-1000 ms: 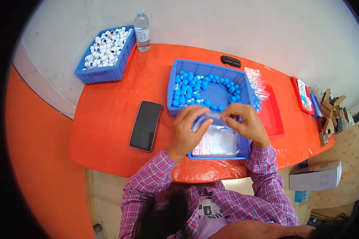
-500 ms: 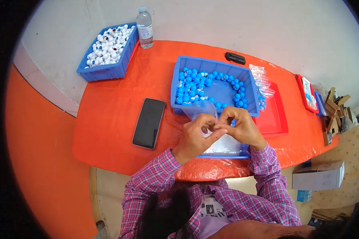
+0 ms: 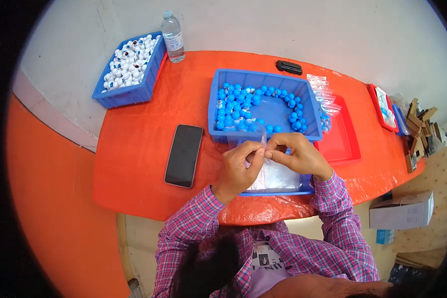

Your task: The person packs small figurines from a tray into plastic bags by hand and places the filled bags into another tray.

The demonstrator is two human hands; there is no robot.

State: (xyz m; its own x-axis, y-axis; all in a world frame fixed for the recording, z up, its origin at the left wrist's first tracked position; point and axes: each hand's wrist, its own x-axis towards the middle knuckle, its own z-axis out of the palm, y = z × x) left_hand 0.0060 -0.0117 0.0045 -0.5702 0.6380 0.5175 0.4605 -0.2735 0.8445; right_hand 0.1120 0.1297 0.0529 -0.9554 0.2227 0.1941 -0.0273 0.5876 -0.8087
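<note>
My left hand (image 3: 239, 166) and my right hand (image 3: 299, 155) meet at the near side of a blue bin (image 3: 310, 111). Both pinch the edge of a clear plastic bag (image 3: 248, 133), whose film stretches up and to the left, against the bin's near wall. Inside the bin lie many small blue balls (image 3: 232, 107), some with white patches. Under my hands is a shallow blue tray (image 3: 307, 187) with a stack of clear bags (image 3: 285, 180) in it. My fingers partly hide the edge they grip.
A dark phone (image 3: 184, 156) lies left of my hands. Behind are a blue bin of white balls (image 3: 129, 64), a water bottle (image 3: 173, 37) and a black object (image 3: 289, 67). To the right sit a red tray (image 3: 345, 136), zip bags (image 3: 325, 97) and cardboard pieces (image 3: 419, 126).
My hands stay together at the bag. The left fingers have straightened a little and closed nearer the right fingertips, and the bag stands more upright. The view has shifted slightly.
</note>
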